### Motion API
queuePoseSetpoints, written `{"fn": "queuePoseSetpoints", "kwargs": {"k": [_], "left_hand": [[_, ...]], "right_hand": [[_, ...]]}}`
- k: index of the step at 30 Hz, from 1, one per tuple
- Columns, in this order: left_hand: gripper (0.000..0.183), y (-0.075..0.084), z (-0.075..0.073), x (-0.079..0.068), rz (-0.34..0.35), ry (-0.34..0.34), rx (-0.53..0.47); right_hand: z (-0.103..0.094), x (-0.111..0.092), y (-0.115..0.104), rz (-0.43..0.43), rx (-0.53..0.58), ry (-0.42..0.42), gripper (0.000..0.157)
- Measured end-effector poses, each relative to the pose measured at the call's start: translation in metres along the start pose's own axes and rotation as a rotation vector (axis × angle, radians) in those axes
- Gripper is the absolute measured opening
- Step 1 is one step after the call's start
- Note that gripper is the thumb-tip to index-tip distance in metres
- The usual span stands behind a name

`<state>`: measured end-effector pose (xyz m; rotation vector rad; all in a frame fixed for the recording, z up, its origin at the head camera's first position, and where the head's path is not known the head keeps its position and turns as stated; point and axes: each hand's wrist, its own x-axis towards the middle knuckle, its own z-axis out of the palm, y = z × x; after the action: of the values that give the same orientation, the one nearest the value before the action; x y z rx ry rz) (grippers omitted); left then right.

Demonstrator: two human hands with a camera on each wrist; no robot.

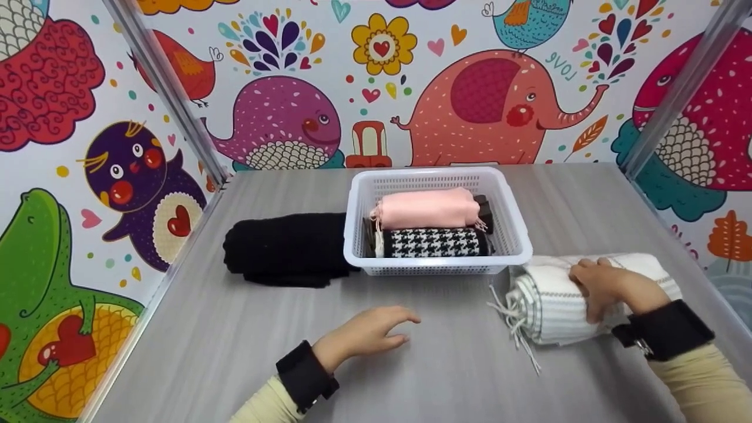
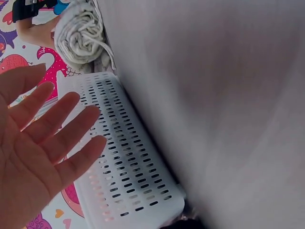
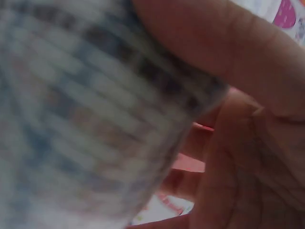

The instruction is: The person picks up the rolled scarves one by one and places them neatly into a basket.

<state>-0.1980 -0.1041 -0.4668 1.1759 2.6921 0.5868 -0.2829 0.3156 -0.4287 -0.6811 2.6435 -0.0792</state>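
My right hand (image 1: 608, 285) grips a rolled white scarf (image 1: 552, 299) with dark stripes and loose fringe, at the basket's right. Close up in the right wrist view, the striped cloth (image 3: 90, 109) blurs beside the thumb and curled fingers. Over the table in front of the basket, my left hand (image 1: 367, 332) is held with relaxed, spread fingers and holds nothing. The white perforated basket (image 1: 437, 265) contains a pink rolled scarf (image 1: 429, 208) and, in front of it, a black-and-white houndstooth roll (image 1: 435, 242). Dark cloth beneath them is mostly hidden.
A thick black rolled cloth (image 1: 288, 244) lies against the basket's left side. The grey wood-grain table (image 1: 423, 376) is bounded by printed walls with metal corner posts (image 1: 167, 88) at left and right.
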Motion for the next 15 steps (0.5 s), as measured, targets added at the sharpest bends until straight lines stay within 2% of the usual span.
{"fn": "queuePoseSetpoints", "kwargs": {"k": [9, 15], "left_hand": [[0.033, 0.002, -0.004, 0.008, 0.028, -0.007, 0.02], [0.037, 0.003, -0.002, 0.008, 0.009, 0.01, 0.01]], "right_hand": [[0.004, 0.001, -0.044, -0.133, -0.124, -0.066, 0.062], [0.005, 0.008, -0.075, -0.213, -0.116, -0.037, 0.062]]}}
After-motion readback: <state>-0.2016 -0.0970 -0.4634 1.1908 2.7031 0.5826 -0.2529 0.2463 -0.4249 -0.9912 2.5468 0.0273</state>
